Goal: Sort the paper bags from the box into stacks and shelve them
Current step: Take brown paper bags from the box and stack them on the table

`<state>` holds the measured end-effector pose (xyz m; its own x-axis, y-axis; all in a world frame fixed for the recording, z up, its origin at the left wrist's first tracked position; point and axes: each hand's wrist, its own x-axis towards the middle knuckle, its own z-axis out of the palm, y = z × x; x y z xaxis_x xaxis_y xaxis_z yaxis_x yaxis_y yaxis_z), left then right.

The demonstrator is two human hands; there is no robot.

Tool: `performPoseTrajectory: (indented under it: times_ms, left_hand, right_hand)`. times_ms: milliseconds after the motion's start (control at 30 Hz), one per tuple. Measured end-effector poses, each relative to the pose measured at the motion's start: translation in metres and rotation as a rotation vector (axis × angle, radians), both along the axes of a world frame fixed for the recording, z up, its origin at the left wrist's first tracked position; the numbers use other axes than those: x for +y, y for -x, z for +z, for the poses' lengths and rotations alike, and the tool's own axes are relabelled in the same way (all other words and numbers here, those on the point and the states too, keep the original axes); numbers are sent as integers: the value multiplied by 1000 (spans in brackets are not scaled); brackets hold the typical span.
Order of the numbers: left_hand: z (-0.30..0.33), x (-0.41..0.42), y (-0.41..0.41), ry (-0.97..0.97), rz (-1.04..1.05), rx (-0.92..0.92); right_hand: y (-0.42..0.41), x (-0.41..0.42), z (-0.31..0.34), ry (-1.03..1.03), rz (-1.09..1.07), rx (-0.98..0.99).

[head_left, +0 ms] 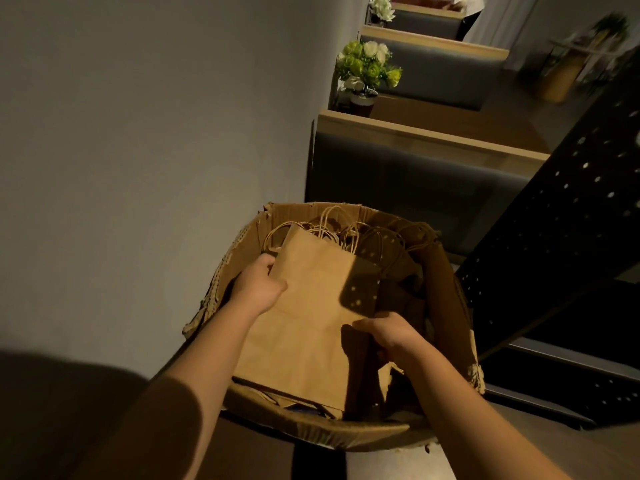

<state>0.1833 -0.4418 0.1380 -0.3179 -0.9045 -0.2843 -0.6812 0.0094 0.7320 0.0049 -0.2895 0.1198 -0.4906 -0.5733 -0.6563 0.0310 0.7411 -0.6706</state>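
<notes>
Both hands are inside an open cardboard box (239,252) with torn edges. The left hand (258,284) grips the left edge of a flat brown bag (304,313); the right hand (389,332) pinches its right edge, at about 4 o'clock from the left one. More bags (401,268) with twisted paper handles (329,225) lie behind it. At 1 o'clock from the box stands a flower pot (365,76) on a wooden divider (433,138). A black perforated panel (561,223) is at 3 o'clock.

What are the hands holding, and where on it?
Both hands hold the top brown paper bag: left hand on its left edge, right hand on its right edge.
</notes>
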Motion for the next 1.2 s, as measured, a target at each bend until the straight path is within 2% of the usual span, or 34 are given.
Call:
performPoseTrajectory:
  times_ms: [67, 133, 200, 300, 467, 600, 700, 767, 833, 1000, 1133, 1200]
  left_hand:
    - [12, 0, -3, 62, -31, 7]
    - [29, 2, -7, 194, -73, -81]
    - [48, 4, -12, 362, -78, -131]
    - [71, 9, -15, 508, -82, -70]
    - [87, 20, -15, 528, -95, 61]
    - [92, 25, -19, 517, -96, 132]
    - [96, 27, -20, 499, -85, 149]
    - [98, 27, -22, 500, -73, 144]
    - [98, 27, -24, 503, -68, 131]
    - [103, 27, -26, 559, -29, 102]
    - [117, 28, -28, 661, -47, 34]
    - [129, 26, -28, 625, -87, 60]
  right_hand:
    - [3, 3, 1, 0, 2, 76]
    - [9, 7, 5, 20, -31, 118]
    - [14, 12, 7, 42, -94, 94]
    - [16, 17, 4, 49, -126, 44]
    - [5, 11, 1, 118, -262, -203]
    - [-2, 7, -2, 46, -196, -188]
    - [-3, 6, 1, 65, -241, -222]
    - [-1, 10, 6, 31, -205, -162]
    - [0, 15, 15, 3, -82, -61]
    - [6, 24, 40, 97, 0, 61]
    - [28, 31, 54, -12, 208, 473]
    - [34, 34, 71, -3, 302, 651]
